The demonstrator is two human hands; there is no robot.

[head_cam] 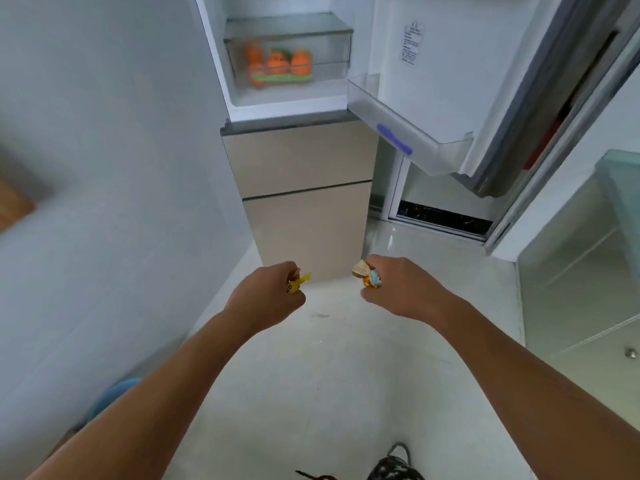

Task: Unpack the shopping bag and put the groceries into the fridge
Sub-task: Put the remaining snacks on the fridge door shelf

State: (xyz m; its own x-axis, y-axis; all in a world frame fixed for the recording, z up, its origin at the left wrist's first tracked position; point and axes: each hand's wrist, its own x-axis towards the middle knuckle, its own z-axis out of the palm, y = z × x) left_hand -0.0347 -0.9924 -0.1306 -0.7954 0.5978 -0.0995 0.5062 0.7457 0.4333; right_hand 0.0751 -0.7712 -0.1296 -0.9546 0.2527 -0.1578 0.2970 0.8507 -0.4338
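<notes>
Hands both reach fwd over pale floor tiles (pixel 311 375), arms stretched toward 12 o'clock. Left hand (pixel 268 299), just left of centre, is clenched round a small yellow packet (pixel 298 282); one yellow end sticks out at the 1 o'clock side of the fist, w/ dark print on it too small to read. Right hand (pixel 401 289), just right of centre, pinches a small gold-and-blue packet (pixel 367 277) between thumb and fingers, the packet poking out toward 9 o'clock. The two packets are near each other but apart, both held in the air in front of the fridge (pixel 304 161).

Fridge stands at 12 o'clock: upper compartment open, two beige drawer fronts below it closed. Inside the open part, a clear crisper drawer (pixel 332 46) holds oranges (pixel 277 64) and sth green, blurred. Fridge door (pixel 433 64) swings out toward 1–2 o'clock; a clear door bin (pixel 381 116) at its lower edge carries a blue strip (pixel 394 138).

Grey-white wall (pixel 104 133) fills 9–11 o'clock, w/ a wooden corner (pixel 14 206) at 9. Glass panel (pixel 581 271) sits at 3–4 o'clock. Blue object (pixel 110 396) shows at 8 o'clock behind the left forearm. At 6 o'clock, on the btm edge, lies a dark patterned item (pixel 394 465) w/ a looped strap; cannot tell if it's the shopping bag.
</notes>
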